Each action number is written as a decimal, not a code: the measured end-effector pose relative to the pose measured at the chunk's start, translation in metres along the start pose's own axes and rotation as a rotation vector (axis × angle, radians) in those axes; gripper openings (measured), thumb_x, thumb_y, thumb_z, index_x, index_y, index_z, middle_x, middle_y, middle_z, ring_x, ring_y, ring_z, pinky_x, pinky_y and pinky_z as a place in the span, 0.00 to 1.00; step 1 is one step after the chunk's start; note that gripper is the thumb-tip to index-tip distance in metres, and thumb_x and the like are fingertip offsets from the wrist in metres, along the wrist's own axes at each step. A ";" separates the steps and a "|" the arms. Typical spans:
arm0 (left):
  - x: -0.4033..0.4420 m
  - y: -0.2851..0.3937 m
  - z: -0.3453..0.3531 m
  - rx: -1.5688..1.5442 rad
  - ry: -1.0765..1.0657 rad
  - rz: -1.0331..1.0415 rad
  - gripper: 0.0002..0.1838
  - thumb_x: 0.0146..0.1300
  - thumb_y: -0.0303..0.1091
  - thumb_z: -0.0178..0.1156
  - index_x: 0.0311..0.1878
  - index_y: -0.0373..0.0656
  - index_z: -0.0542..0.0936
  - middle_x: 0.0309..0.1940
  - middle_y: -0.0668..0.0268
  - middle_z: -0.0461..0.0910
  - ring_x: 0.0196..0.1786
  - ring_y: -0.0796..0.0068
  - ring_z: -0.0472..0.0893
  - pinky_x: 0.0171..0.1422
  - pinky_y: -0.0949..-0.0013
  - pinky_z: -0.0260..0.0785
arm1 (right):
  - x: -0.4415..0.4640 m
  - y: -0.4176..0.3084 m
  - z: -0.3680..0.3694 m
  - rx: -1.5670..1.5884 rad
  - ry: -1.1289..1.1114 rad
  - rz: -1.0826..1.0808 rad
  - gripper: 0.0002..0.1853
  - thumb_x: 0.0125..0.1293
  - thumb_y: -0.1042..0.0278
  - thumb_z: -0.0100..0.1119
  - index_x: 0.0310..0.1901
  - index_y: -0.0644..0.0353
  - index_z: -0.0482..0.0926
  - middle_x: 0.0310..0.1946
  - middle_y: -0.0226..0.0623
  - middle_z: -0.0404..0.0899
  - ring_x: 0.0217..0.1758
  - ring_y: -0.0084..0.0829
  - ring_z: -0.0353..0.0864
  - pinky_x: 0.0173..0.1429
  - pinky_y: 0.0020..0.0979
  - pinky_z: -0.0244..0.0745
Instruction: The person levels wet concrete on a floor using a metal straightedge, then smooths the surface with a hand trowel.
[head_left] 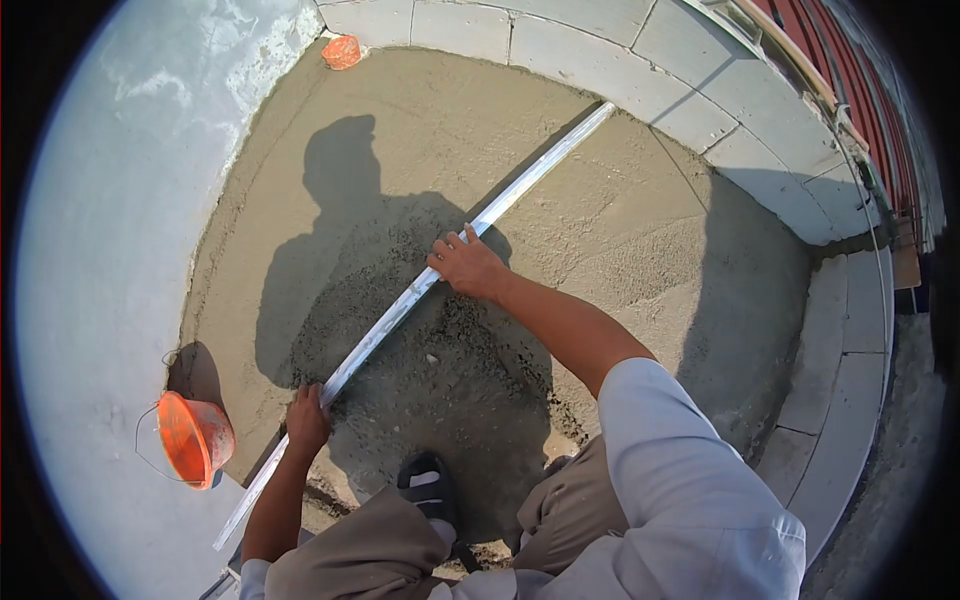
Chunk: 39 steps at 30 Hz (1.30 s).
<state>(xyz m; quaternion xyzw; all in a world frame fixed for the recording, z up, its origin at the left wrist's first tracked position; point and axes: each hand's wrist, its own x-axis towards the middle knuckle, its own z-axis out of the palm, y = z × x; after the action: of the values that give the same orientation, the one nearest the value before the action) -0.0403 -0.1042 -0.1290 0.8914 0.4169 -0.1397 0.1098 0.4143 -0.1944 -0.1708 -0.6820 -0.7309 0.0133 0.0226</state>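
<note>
A long pale metal straightedge (390, 318) lies diagonally over the wet grey mortar (420, 90), from the lower left to the block wall at the upper right. My right hand (468, 264) grips it near its middle, fingers bent over the far edge. Lower down the bar, my left hand (307, 418) is wrapped round it. Rough, darker mortar lies beneath and to the right of the bar, in my shadow. The undersides of both hands are hidden.
An orange bucket (196, 440) with a wire handle stands at the left edge. A smaller orange container (341, 53) is at the far left corner. Pale block walls (570, 55) curve round the back and right. My sandalled foot (428, 487) rests in the mortar area.
</note>
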 end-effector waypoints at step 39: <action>-0.101 0.036 0.037 0.015 -0.224 0.169 0.23 0.56 0.34 0.73 0.54 0.43 0.78 0.51 0.53 0.78 0.55 0.43 0.81 0.54 0.43 0.76 | -0.227 0.063 -0.024 0.122 -0.239 0.282 0.17 0.72 0.59 0.64 0.60 0.45 0.77 0.61 0.35 0.72 0.74 0.40 0.67 0.88 0.58 0.45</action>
<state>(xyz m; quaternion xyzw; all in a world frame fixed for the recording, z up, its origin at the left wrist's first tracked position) -0.0800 -0.2108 -0.1260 0.9029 0.3244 -0.2320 0.1603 0.4942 -0.4163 -0.1537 -0.7686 -0.6234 0.1416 -0.0250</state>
